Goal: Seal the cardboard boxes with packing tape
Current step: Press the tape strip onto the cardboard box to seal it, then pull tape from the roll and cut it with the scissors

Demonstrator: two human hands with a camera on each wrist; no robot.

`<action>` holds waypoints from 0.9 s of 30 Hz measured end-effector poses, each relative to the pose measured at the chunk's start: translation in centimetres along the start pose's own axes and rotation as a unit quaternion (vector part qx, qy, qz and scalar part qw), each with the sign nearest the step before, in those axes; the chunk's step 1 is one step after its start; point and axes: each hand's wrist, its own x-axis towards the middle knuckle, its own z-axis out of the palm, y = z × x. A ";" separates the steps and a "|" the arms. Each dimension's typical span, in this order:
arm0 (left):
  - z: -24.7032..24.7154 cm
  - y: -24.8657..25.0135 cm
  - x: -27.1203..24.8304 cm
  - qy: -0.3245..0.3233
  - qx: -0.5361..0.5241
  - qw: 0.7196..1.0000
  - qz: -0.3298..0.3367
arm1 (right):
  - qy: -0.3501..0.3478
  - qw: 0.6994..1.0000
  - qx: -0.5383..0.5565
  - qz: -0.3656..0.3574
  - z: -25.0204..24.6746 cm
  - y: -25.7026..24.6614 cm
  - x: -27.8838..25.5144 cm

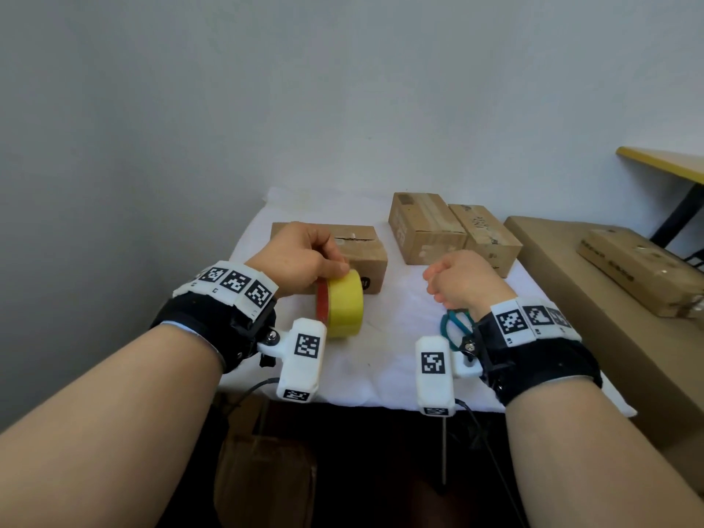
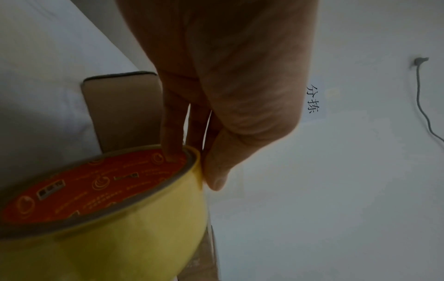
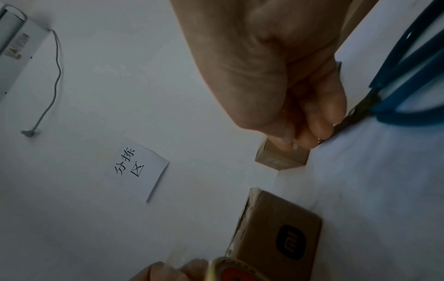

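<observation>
A yellow roll of packing tape (image 1: 344, 303) with a red core stands on edge on the white-covered table (image 1: 396, 360). My left hand (image 1: 301, 257) grips its top: in the left wrist view fingers (image 2: 171, 133) reach into the core and the thumb presses the outer tape (image 2: 125, 237). Right behind it lies a cardboard box (image 1: 367, 257) with an unsealed seam on top. Two more boxes (image 1: 423, 226) (image 1: 489, 240) lie at the back right. My right hand (image 1: 463, 280) hovers loosely curled and holds nothing, just over teal-handled scissors (image 1: 455, 326).
A low cardboard-coloured surface (image 1: 564, 283) borders the table on the right, with another long box (image 1: 640, 272) on it. A yellow-edged table (image 1: 663, 161) stands farther right. A wall runs close behind, with a paper note (image 3: 139, 169) and a cable (image 3: 54, 81).
</observation>
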 end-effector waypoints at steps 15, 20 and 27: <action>4.2 0.8 0.4 -0.013 0.005 1.000 0.022 | -0.037 0.957 -0.286 0.029 -0.2 5.7 0.1; 3.9 0.3 0.7 -0.002 0.007 0.999 0.040 | -0.050 0.961 -0.264 0.063 -1.6 5.1 -1.0; 3.2 -0.6 1.3 0.033 0.022 0.998 0.058 | -0.045 0.974 -0.206 0.080 -3.1 3.9 -1.4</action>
